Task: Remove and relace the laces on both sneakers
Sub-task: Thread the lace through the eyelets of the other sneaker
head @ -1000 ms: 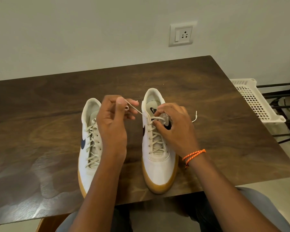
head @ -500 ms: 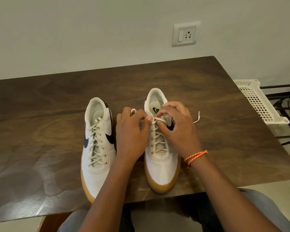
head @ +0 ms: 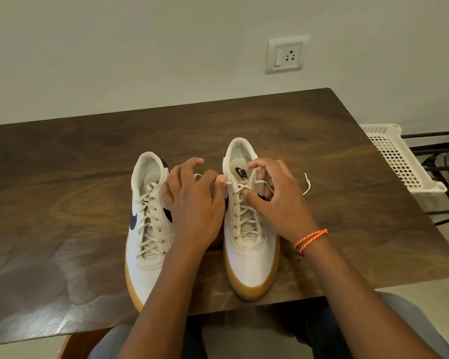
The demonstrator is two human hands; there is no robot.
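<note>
Cream lace (head: pixel 246 186) now slack at the right sneaker (head: pixel 249 229); left hand (head: pixel 195 203) has dropped back, pinching it; right hand (head: pixel 275 195) pinches the top crossing; threading nearly finished.

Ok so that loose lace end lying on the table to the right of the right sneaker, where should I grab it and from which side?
Pinch the loose lace end just behind its stiff tip, coming from above with the right hand. It lies clear on the bare table beside the right sneaker, so nothing blocks a top-down pinch there.
</note>
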